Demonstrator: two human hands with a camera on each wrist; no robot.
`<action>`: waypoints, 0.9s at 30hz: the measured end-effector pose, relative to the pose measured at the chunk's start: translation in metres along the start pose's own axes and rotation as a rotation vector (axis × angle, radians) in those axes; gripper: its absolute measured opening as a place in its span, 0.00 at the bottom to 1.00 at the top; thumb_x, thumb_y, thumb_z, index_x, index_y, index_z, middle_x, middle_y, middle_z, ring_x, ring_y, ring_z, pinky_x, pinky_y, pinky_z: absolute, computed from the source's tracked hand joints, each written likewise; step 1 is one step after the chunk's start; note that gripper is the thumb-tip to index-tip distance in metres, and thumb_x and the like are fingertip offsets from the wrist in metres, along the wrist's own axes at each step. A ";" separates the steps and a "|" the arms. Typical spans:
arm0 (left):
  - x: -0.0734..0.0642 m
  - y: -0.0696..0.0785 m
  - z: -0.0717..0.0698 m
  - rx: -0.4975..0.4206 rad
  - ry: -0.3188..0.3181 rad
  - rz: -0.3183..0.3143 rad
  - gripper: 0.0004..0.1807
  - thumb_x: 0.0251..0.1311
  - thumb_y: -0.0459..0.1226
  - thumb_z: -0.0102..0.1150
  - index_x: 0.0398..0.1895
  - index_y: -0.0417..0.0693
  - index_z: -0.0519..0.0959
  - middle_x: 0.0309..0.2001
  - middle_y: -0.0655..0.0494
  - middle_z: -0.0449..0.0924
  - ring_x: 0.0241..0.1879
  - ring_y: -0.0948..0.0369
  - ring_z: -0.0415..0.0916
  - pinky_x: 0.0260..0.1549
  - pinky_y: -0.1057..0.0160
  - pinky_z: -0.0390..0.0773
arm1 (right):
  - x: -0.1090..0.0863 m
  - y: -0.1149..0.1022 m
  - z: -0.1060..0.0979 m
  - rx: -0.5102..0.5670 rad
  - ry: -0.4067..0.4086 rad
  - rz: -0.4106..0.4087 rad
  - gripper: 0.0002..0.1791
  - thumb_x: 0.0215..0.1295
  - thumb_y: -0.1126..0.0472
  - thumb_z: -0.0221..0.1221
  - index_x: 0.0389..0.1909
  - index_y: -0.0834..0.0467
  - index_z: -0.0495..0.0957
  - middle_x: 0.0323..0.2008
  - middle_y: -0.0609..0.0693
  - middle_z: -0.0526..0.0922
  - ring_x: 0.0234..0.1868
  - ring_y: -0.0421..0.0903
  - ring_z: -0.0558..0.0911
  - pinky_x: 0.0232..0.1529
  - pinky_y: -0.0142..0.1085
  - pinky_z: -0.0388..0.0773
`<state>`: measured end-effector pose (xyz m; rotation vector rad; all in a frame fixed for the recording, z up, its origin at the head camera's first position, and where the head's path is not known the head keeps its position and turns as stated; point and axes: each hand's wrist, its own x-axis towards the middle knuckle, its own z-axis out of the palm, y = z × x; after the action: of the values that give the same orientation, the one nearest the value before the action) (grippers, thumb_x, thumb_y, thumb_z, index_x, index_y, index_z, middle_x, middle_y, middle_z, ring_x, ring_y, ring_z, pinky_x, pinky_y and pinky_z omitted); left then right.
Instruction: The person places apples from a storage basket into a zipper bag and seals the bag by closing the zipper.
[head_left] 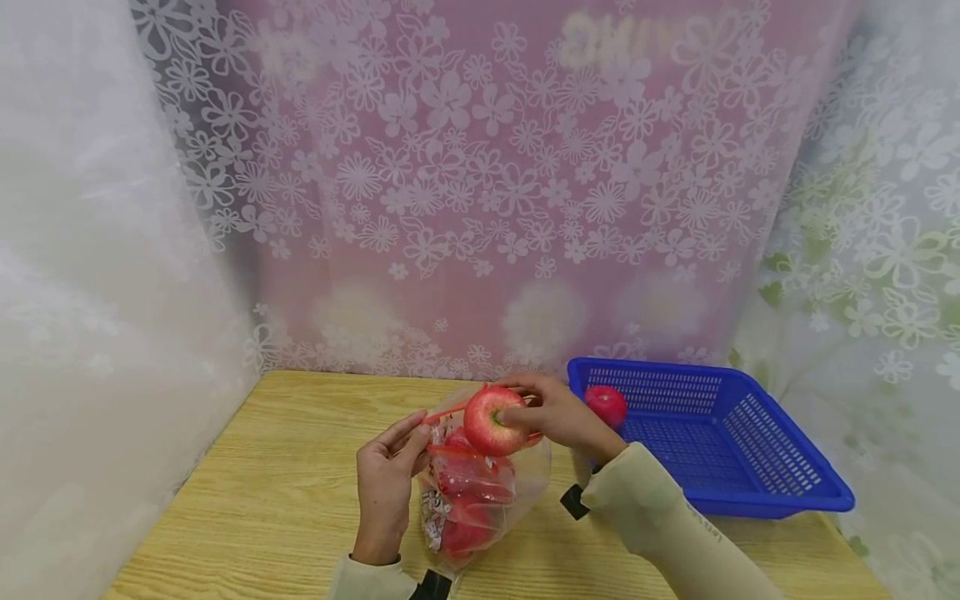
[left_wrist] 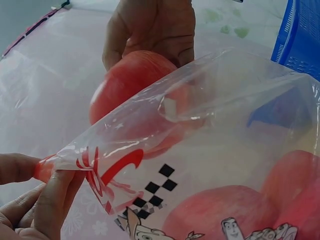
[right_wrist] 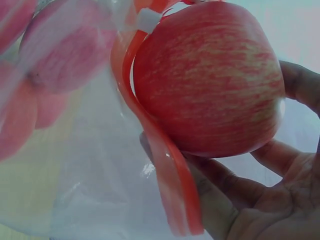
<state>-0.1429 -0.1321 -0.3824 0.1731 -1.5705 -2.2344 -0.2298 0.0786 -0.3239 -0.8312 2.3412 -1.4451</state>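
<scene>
A clear plastic zip bag (head_left: pixel 525 483) with a red zip edge and cartoon prints stands on the table, several red apples (left_wrist: pixel 220 212) inside it. My left hand (head_left: pixel 386 475) pinches the bag's red edge between thumb and fingers at the left of the mouth. In my right hand (head_left: pixel 558 417) is a red apple (head_left: pixel 487 429), gripped by thumb and fingers right at the bag's mouth. The right wrist view shows this apple (right_wrist: pixel 210 80) against the red zip strip (right_wrist: pixel 175 185), with fingers (right_wrist: pixel 240 185) under and beside it.
To the right sits a blue plastic basket (head_left: pixel 780 504) with slotted walls, one red apple (head_left: pixel 606 406) at its left end. The wooden table (head_left: pixel 270 475) reaches back to a pink flowered curtain (head_left: pixel 480 208). Pale sheets hang on both sides.
</scene>
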 end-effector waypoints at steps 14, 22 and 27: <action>0.000 0.000 0.001 0.009 0.015 -0.021 0.17 0.62 0.29 0.60 0.52 0.27 0.77 0.38 0.47 0.85 0.31 0.66 0.83 0.32 0.68 0.82 | 0.000 0.001 0.007 -0.190 0.082 0.051 0.27 0.58 0.56 0.65 0.60 0.57 0.75 0.49 0.56 0.79 0.39 0.49 0.80 0.34 0.38 0.82; 0.001 0.000 0.001 0.006 0.014 -0.027 0.17 0.62 0.29 0.60 0.52 0.27 0.78 0.38 0.48 0.85 0.30 0.66 0.83 0.33 0.68 0.82 | 0.002 0.001 0.011 -0.284 0.109 0.124 0.29 0.54 0.56 0.68 0.59 0.54 0.76 0.43 0.50 0.81 0.38 0.48 0.79 0.33 0.37 0.82; 0.002 -0.001 0.001 0.006 0.010 -0.026 0.17 0.62 0.29 0.60 0.52 0.27 0.78 0.38 0.49 0.85 0.30 0.67 0.83 0.33 0.68 0.82 | 0.002 0.001 0.013 -0.318 0.116 0.117 0.29 0.54 0.56 0.68 0.58 0.56 0.77 0.42 0.50 0.82 0.37 0.48 0.80 0.32 0.36 0.82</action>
<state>-0.1453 -0.1315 -0.3824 0.2076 -1.5784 -2.2456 -0.2255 0.0683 -0.3302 -0.6855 2.7035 -1.1185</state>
